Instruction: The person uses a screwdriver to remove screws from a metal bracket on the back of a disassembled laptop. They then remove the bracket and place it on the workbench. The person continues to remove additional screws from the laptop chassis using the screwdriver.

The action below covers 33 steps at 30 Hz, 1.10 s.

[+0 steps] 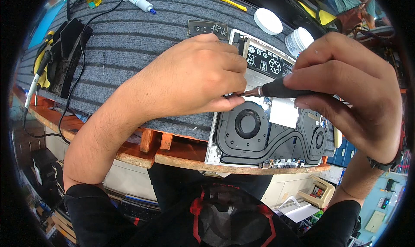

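Observation:
An opened laptop (283,147) lies in front of me with its insides showing: a large fan (247,123) on the left, a smaller fan (319,138) on the right, and a black battery (270,66) farther back. My right hand (350,80) is closed round the black handle of a screwdriver (279,89), held nearly level and pointing left. Its metal tip reaches the fingertips of my left hand (199,76). Those fingers are pinched together over the laptop's left side; whatever is between them is too small and covered to name.
Behind the laptop sit a small dark tray (203,28) with several screws, a white lid (268,21) and a white jar (299,41). A yellow pry tool (231,3) and a syringe (140,2) lie farther off. A black cable (81,61) crosses the striped mat (129,43) at left.

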Each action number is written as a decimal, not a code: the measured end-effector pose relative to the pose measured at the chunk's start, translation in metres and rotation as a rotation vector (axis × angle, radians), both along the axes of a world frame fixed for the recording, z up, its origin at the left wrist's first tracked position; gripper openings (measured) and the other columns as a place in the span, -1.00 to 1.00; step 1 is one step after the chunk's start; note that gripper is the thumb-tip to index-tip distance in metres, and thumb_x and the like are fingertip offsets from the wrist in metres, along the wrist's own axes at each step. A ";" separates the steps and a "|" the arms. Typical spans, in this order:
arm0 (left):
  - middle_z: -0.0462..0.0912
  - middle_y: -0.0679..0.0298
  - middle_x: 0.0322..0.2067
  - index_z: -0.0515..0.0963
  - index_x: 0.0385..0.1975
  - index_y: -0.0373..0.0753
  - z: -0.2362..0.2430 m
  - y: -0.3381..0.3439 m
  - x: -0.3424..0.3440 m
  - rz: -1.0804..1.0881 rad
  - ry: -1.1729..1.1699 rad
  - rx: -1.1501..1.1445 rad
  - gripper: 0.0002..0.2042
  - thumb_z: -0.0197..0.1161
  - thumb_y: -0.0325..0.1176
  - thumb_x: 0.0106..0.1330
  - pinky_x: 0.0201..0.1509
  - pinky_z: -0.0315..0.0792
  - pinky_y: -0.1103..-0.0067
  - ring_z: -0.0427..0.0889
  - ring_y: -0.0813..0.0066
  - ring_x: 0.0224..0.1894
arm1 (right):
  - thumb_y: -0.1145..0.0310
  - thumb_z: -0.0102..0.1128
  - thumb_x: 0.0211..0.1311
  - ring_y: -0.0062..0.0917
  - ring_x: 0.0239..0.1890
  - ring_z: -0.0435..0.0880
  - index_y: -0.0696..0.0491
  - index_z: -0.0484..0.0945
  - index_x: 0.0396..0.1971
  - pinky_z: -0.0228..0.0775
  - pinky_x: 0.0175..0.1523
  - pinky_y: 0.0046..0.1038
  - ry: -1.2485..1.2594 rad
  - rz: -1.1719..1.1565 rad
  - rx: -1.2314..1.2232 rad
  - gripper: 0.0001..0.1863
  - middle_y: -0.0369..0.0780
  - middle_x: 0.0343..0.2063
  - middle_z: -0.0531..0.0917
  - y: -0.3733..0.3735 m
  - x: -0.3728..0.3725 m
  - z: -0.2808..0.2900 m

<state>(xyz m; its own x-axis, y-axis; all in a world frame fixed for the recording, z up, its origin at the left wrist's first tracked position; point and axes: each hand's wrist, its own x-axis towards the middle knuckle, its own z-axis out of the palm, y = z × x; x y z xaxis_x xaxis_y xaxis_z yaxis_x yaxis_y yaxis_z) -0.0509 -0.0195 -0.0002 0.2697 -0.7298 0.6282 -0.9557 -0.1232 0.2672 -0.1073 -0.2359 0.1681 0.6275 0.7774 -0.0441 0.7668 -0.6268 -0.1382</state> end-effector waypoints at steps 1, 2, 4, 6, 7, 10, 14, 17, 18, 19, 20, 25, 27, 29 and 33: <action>0.63 0.39 -0.36 0.62 -0.44 -0.17 0.002 0.001 0.000 0.000 -0.002 0.012 -0.81 0.54 -0.35 0.05 -0.11 0.47 0.43 0.65 0.36 -0.22 | 0.50 0.51 -0.04 -0.36 -0.30 0.70 0.20 0.68 -0.23 0.50 -0.24 -0.41 -0.017 0.007 -0.016 -0.68 -0.11 -0.27 0.65 0.004 0.000 0.001; 0.63 0.38 -0.36 0.61 -0.44 -0.17 0.003 0.002 0.000 0.000 -0.003 0.025 -0.80 0.54 -0.35 0.04 -0.11 0.47 0.42 0.65 0.35 -0.22 | 0.49 0.51 -0.05 -0.36 -0.32 0.69 0.20 0.68 -0.23 0.49 -0.26 -0.39 -0.033 0.013 -0.031 -0.68 -0.11 -0.28 0.65 0.007 0.000 0.002; 0.63 0.37 -0.36 0.61 -0.44 -0.18 0.004 0.003 0.000 0.006 -0.007 0.022 -0.80 0.54 -0.35 0.04 -0.11 0.47 0.41 0.65 0.34 -0.22 | 0.49 0.50 -0.04 -0.34 -0.35 0.66 0.20 0.67 -0.21 0.46 -0.27 -0.35 -0.049 -0.008 -0.073 -0.67 -0.10 -0.29 0.63 0.010 0.002 0.005; 0.63 0.35 -0.36 0.61 -0.43 -0.19 0.003 0.001 0.002 0.015 -0.010 -0.010 -0.80 0.54 -0.36 0.03 -0.11 0.48 0.39 0.65 0.32 -0.22 | 0.51 0.48 -0.01 -0.30 -0.37 0.63 0.19 0.66 -0.16 0.43 -0.28 -0.31 -0.032 -0.051 -0.105 -0.66 -0.10 -0.30 0.61 0.012 0.000 0.010; 0.63 0.34 -0.35 0.61 -0.43 -0.20 0.004 0.001 0.004 0.018 -0.016 0.004 -0.79 0.54 -0.36 0.03 -0.10 0.48 0.38 0.65 0.31 -0.22 | 0.52 0.46 0.02 -0.29 -0.36 0.62 0.18 0.66 -0.13 0.42 -0.26 -0.31 -0.026 -0.082 -0.113 -0.65 -0.10 -0.29 0.60 0.011 -0.001 0.010; 0.63 0.31 -0.34 0.62 -0.41 -0.22 0.005 0.012 0.007 0.097 -0.028 0.064 -0.80 0.53 -0.37 0.04 -0.10 0.49 0.37 0.65 0.28 -0.21 | 0.56 0.41 0.10 -0.26 -0.29 0.61 0.16 0.63 -0.03 0.42 -0.20 -0.30 -0.036 -0.111 -0.106 -0.62 -0.09 -0.23 0.57 0.003 0.007 -0.009; 0.64 0.26 -0.33 0.62 -0.40 -0.25 0.006 0.020 0.028 0.174 -0.097 0.048 -0.83 0.49 -0.44 0.08 -0.12 0.51 0.37 0.65 0.25 -0.21 | 0.63 0.32 0.14 -0.33 -0.16 0.62 0.13 0.59 0.05 0.46 -0.06 -0.34 -0.041 -0.168 -0.010 -0.58 -0.11 -0.12 0.55 -0.027 0.011 -0.029; 0.65 0.25 -0.33 0.62 -0.39 -0.28 0.007 0.024 0.042 0.211 -0.096 0.026 -0.86 0.46 -0.48 0.13 -0.13 0.53 0.39 0.65 0.24 -0.21 | 0.67 0.29 0.08 -0.37 -0.12 0.65 0.12 0.58 0.03 0.48 0.03 -0.41 0.203 -0.290 0.274 -0.55 -0.15 -0.08 0.57 -0.049 0.014 -0.048; 0.65 0.25 -0.34 0.62 -0.39 -0.29 0.004 0.025 0.045 0.235 -0.092 0.023 -0.86 0.46 -0.47 0.13 -0.13 0.53 0.39 0.65 0.23 -0.21 | 0.66 0.28 0.06 -0.37 -0.13 0.67 0.12 0.58 0.00 0.50 0.02 -0.42 0.249 -0.270 0.227 -0.56 -0.16 -0.10 0.60 -0.050 0.016 -0.052; 0.65 0.25 -0.34 0.62 -0.39 -0.29 0.003 0.026 0.045 0.260 -0.085 0.025 -0.86 0.46 -0.46 0.13 -0.13 0.53 0.39 0.64 0.23 -0.21 | 0.64 0.28 0.03 -0.38 -0.14 0.70 0.12 0.59 -0.03 0.51 0.01 -0.43 0.298 -0.247 0.181 -0.58 -0.17 -0.11 0.63 -0.050 0.019 -0.057; 0.65 0.24 -0.34 0.62 -0.39 -0.29 0.002 0.027 0.045 0.269 -0.084 0.036 -0.86 0.46 -0.46 0.14 -0.13 0.53 0.39 0.64 0.23 -0.21 | 0.59 0.31 0.04 -0.21 -0.22 0.70 0.06 0.56 0.00 0.52 -0.12 -0.29 0.181 -0.069 0.140 -0.56 -0.14 -0.27 0.68 -0.047 0.025 -0.065; 0.65 0.24 -0.34 0.64 -0.38 -0.29 0.001 0.028 0.042 0.257 -0.027 0.054 -0.87 0.45 -0.42 0.17 -0.15 0.52 0.39 0.64 0.21 -0.23 | 0.44 0.46 0.08 -0.33 -0.30 0.71 0.05 0.62 0.03 0.51 -0.18 -0.30 0.171 0.010 0.028 -0.54 -0.13 -0.31 0.70 -0.030 0.037 -0.069; 0.64 0.22 -0.34 0.67 -0.36 -0.29 0.003 0.033 0.041 0.248 0.023 0.135 -0.87 0.45 -0.43 0.17 -0.17 0.51 0.38 0.65 0.20 -0.25 | 0.45 0.48 0.15 -0.50 -0.27 0.70 0.10 0.59 0.08 0.51 -0.16 -0.40 0.238 -0.113 0.075 -0.54 -0.16 -0.11 0.71 -0.026 0.038 -0.058; 0.64 0.21 -0.35 0.69 -0.33 -0.30 0.008 0.036 0.041 0.213 0.045 0.177 -0.87 0.45 -0.44 0.17 -0.19 0.52 0.37 0.65 0.19 -0.26 | 0.35 0.44 0.24 -0.53 -0.26 0.67 0.12 0.57 0.09 0.48 -0.19 -0.45 0.091 -0.136 0.172 -0.56 -0.15 -0.17 0.71 -0.045 0.034 -0.056; 0.63 0.18 -0.36 0.73 -0.30 -0.29 0.007 0.040 0.044 0.167 0.071 0.207 -0.86 0.45 -0.46 0.16 -0.21 0.53 0.35 0.66 0.18 -0.28 | 0.32 0.38 0.33 -0.61 -0.28 0.59 0.16 0.54 0.12 0.42 -0.20 -0.53 0.102 -0.604 0.225 -0.57 -0.25 -0.29 0.66 -0.098 -0.011 -0.051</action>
